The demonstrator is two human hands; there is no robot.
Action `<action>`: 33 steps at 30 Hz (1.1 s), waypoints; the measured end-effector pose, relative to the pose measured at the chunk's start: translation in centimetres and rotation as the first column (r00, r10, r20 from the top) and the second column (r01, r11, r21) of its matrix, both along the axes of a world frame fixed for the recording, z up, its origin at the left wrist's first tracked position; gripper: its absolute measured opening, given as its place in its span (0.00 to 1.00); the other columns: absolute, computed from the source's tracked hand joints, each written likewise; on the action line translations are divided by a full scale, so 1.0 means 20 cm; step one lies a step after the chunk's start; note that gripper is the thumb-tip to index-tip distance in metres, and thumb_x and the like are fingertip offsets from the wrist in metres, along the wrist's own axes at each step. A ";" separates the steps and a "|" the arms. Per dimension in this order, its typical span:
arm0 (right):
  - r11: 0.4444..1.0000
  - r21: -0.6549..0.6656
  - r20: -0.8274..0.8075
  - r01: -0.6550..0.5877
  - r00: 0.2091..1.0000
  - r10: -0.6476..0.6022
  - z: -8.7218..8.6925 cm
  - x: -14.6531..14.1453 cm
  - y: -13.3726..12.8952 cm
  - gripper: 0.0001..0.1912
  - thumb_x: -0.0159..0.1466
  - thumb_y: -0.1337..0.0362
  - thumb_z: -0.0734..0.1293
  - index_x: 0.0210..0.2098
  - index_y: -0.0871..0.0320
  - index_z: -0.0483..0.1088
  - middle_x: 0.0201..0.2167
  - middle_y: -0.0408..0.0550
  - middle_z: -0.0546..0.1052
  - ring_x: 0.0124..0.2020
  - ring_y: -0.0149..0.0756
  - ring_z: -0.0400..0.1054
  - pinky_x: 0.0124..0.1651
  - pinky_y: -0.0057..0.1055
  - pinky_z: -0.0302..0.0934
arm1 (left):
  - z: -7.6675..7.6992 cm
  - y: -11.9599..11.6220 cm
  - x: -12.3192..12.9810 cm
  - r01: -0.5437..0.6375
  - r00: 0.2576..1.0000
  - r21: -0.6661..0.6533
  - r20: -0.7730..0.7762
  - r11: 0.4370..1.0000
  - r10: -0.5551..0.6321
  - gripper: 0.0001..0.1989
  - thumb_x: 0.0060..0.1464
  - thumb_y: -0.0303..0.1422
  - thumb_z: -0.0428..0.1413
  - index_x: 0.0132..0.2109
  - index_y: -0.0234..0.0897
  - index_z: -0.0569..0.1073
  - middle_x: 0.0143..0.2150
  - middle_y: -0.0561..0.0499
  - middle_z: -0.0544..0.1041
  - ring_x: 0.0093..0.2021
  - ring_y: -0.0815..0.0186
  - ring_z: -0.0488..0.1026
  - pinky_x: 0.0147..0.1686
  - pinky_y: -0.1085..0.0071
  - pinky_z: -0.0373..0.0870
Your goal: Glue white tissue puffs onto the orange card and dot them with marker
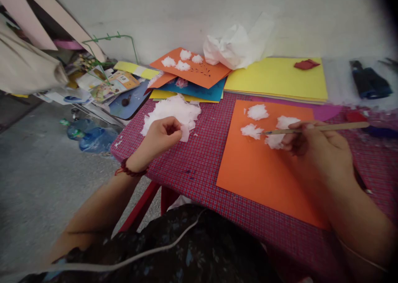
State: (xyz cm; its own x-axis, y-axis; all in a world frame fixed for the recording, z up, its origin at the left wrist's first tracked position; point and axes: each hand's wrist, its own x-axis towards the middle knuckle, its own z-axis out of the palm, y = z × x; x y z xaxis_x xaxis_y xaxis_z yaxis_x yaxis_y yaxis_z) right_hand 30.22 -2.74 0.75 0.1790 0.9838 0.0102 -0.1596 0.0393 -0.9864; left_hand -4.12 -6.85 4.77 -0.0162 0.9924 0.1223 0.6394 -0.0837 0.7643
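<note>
An orange paper sheet [264,175] lies on the checked red tablecloth [199,163]. Three white fluffy tissue tufts [257,111] sit near its far edge. My right hand [317,146] rests on the sheet and holds a thin wooden brush [323,128], whose tip points left between the tufts. My left hand [161,136] is curled at the near edge of a pile of white tissue pieces [174,111] on the cloth, pinching at the tissue.
A second orange sheet with white tufts [192,67], blue and yellow sheets [276,78], crumpled white paper [233,47] and a dark blue tool [368,82] lie at the back by the wall. Booklets and clutter [108,84] sit at the left; blue bottles [90,136] on the floor.
</note>
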 end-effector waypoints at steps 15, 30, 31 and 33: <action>0.981 -0.027 0.137 -0.193 0.971 0.195 -0.03 -0.04 -0.01 0.14 0.63 0.51 0.68 0.33 0.56 0.69 0.21 0.42 0.75 0.17 0.28 0.64 0.19 0.26 0.52 | -0.06 0.45 0.53 0.361 0.907 -0.082 0.262 0.929 -0.330 0.02 0.50 0.27 0.54 0.29 0.36 0.70 0.26 0.54 0.71 0.25 0.73 0.64 0.22 0.76 0.60; 0.982 -0.014 0.171 -0.187 0.967 0.187 -0.08 -0.06 -0.01 0.14 0.65 0.50 0.67 0.39 0.54 0.68 0.28 0.43 0.78 0.18 0.27 0.66 0.17 0.27 0.52 | -0.13 0.45 0.49 0.597 0.801 -0.101 0.127 0.795 -0.585 0.06 0.53 0.28 0.56 0.33 0.37 0.78 0.31 0.52 0.78 0.30 0.70 0.71 0.30 0.73 0.68; 0.983 -0.019 0.171 -0.184 0.968 0.184 -0.08 -0.06 -0.01 0.14 0.65 0.49 0.67 0.39 0.54 0.68 0.28 0.43 0.78 0.18 0.27 0.66 0.17 0.27 0.52 | -0.14 0.45 0.51 0.615 0.788 -0.077 0.087 0.784 -0.610 0.07 0.54 0.27 0.55 0.34 0.37 0.79 0.33 0.51 0.79 0.33 0.69 0.73 0.34 0.72 0.70; 0.983 -0.024 0.173 -0.181 0.968 0.183 -0.08 -0.06 -0.01 0.15 0.65 0.49 0.67 0.39 0.54 0.68 0.28 0.43 0.78 0.18 0.26 0.66 0.17 0.27 0.52 | -0.15 0.45 0.54 0.636 0.771 -0.053 0.078 0.770 -0.631 0.08 0.55 0.27 0.55 0.37 0.38 0.80 0.35 0.51 0.80 0.36 0.69 0.74 0.39 0.71 0.71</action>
State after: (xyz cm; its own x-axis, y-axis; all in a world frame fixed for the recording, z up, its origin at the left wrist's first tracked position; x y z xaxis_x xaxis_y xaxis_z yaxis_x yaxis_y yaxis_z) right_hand 28.94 -2.94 -0.87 -0.0070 0.9998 0.0174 0.0107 0.0175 -0.9998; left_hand 6.65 2.11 1.69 0.6150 0.7856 0.0679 0.4197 -0.3991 0.8152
